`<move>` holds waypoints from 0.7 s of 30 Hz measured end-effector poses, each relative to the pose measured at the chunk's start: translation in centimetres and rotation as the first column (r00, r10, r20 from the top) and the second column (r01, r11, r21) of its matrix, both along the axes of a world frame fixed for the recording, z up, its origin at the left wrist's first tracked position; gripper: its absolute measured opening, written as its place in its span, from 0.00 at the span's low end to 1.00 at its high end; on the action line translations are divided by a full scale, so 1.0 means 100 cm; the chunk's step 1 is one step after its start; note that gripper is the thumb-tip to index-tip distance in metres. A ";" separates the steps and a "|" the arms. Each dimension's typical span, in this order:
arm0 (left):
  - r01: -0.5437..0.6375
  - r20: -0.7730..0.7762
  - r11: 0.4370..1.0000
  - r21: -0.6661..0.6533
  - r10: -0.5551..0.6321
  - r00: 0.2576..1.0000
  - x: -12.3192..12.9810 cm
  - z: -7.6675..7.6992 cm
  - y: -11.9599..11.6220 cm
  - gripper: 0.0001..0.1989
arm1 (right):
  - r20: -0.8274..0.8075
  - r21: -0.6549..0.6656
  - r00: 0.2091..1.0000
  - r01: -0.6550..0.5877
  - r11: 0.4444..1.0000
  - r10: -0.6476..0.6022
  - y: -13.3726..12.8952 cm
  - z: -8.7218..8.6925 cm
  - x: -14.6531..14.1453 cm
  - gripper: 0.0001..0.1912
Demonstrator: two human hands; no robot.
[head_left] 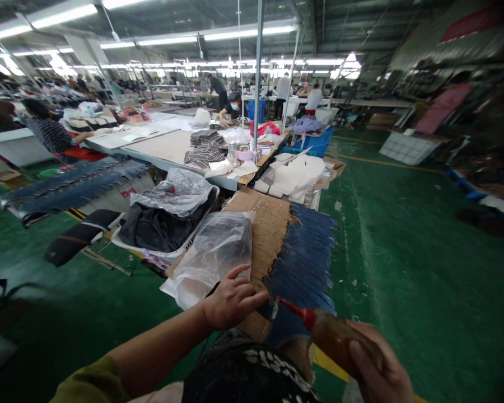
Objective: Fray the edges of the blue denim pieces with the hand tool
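Observation:
My right hand is wrapped round a squeeze bottle, brownish and see-through, with a long red nozzle. The bottle is tilted so that its tip points left, close beside a small dark piece with a curved edge. At that piece are the fingertips of my left hand, one finger raised and the others bent round it; the thumb is mostly hidden. Under and beyond the piece, many overlapping dark blue fabric pieces lie in rows on a brown cardboard sheet.
A clear plastic bag lies on the cardboard's left. Beyond it stands a white basket of black cloth. A large worktable holds stacked grey pieces. Paper scraps sit at its corner. Several people work farther off.

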State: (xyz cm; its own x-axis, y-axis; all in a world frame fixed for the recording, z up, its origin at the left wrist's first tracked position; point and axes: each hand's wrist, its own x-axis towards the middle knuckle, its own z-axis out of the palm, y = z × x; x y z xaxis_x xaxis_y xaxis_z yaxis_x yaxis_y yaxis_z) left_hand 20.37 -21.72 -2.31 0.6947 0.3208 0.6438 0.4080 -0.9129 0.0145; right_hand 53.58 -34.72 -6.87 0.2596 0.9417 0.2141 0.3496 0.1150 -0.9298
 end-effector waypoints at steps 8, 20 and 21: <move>0.012 0.005 1.000 0.003 -0.012 1.000 0.004 -0.005 0.003 0.14 | -0.070 -0.025 0.988 -0.137 0.990 0.135 -0.010 0.006 -0.010 0.11; 0.095 -0.020 0.996 0.001 -0.095 0.995 0.022 0.001 -0.005 0.14 | -0.228 -0.117 0.944 0.215 0.969 -0.237 -0.026 0.007 -0.006 0.15; 0.101 -0.011 0.995 -0.011 -0.101 0.995 0.023 -0.001 -0.005 0.14 | -0.256 -0.119 0.926 0.255 0.960 -0.278 -0.028 0.006 -0.007 0.15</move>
